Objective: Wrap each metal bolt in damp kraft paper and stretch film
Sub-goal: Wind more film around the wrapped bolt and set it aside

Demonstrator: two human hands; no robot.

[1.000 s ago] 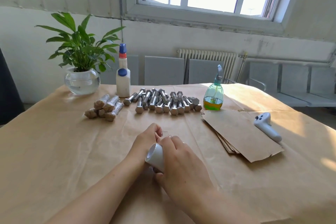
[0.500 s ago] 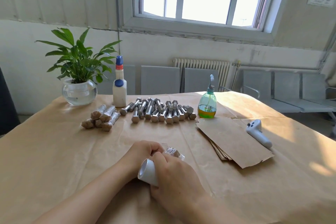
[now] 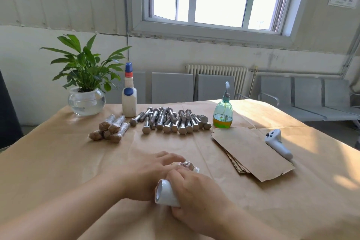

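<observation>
Both hands sit nearer than before. Right hand (image 3: 196,193): fingers curled round film roll (image 3: 165,194), near centre. Left hand (image 3: 150,171): fingers bent down over wrapped bolt (image 3: 185,165), which pokes out just right of its fingertips, touching table (image 3: 58,161).

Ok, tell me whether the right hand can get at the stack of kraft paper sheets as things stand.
Probably not right away: the right hand grips the stretch film roll, so it would have to set that down first. Otherwise the way looks free; bare table lies between it and the kraft paper sheets.
</observation>
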